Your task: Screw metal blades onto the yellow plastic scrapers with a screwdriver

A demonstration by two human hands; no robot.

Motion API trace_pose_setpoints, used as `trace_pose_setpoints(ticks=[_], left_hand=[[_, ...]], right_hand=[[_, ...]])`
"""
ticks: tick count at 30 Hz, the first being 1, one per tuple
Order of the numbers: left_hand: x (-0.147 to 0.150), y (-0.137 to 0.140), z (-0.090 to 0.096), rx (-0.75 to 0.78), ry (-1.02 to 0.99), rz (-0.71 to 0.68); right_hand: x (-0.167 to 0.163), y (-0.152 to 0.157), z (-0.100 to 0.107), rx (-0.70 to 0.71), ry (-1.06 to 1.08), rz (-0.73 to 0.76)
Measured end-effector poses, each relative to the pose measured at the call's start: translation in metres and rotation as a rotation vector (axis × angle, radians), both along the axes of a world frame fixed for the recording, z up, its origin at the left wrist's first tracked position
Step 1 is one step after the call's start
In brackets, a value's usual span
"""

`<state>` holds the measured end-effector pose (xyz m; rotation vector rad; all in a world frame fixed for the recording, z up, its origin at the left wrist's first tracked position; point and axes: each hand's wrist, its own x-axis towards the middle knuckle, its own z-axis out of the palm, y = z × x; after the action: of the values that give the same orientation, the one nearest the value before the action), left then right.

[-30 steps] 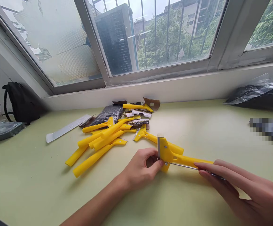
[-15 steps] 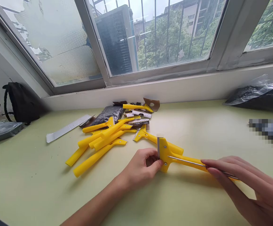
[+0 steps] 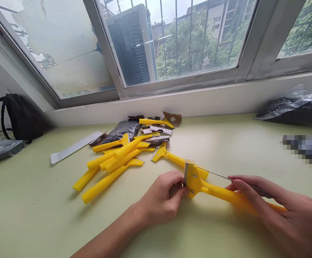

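My left hand [image 3: 163, 199] pinches the head of a yellow scraper [image 3: 216, 191] between thumb and fingers, at its blade edge. Two screws show on the head, which faces me. In my right hand [image 3: 287, 208] is a screwdriver [image 3: 216, 173] with a thin metal shaft; its handle is mostly covered by the fingers. The shaft tip reaches the upper side of the scraper head, away from the two screws. The scraper's handle runs beneath my right hand. Just behind lies another yellow scraper [image 3: 174, 158], partly hidden by the held one.
Several yellow scrapers [image 3: 113, 177] are piled on the pale green table [image 3: 51, 222]. Behind them are a black plastic package [image 3: 120, 130] and opened cardboard packaging [image 3: 173, 119]. A white strip [image 3: 73, 147] lies left, near a black bag [image 3: 24, 116]. Dark plastic-wrapped goods [image 3: 295, 109] rest at right.
The screwdriver tip has moved from the face of the scraper head to its upper edge. The head has shifted slightly right and down, and my right hand has turned.
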<state>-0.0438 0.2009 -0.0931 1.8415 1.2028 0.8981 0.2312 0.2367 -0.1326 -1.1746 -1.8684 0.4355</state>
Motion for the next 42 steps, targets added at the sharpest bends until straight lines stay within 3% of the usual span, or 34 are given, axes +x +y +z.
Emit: trace_pose_setpoints(ticks=[11,18,25,29,33,36,42], left_hand=[[0.000,-0.001,0.010,-0.038,0.058,-0.028],[0.001,0.003,0.002,-0.040,-0.058,-0.015],[0.000,0.005,-0.007,-0.155,-0.193,0.100],[-0.001,0.005,-0.002,-0.160,-0.195,0.049],[-0.005,0.006,0.003,-0.095,-0.121,-0.031],[-0.007,0.008,0.000,-0.004,-0.065,-0.012],[-0.012,0.011,-0.009,0.399,0.072,-0.101]], right_hand=[[0.001,-0.005,0.002,-0.287,0.028,-0.033],[0.001,-0.005,0.000,-0.230,0.032,-0.029],[-0.005,-0.006,0.007,-0.154,0.045,-0.009],[-0.004,-0.007,0.003,-0.171,0.046,-0.010],[-0.004,-0.008,0.004,-0.188,0.039,-0.025],[-0.008,-0.013,0.013,-0.219,0.056,-0.033],[-0.015,-0.021,0.029,-0.276,0.108,-0.042]])
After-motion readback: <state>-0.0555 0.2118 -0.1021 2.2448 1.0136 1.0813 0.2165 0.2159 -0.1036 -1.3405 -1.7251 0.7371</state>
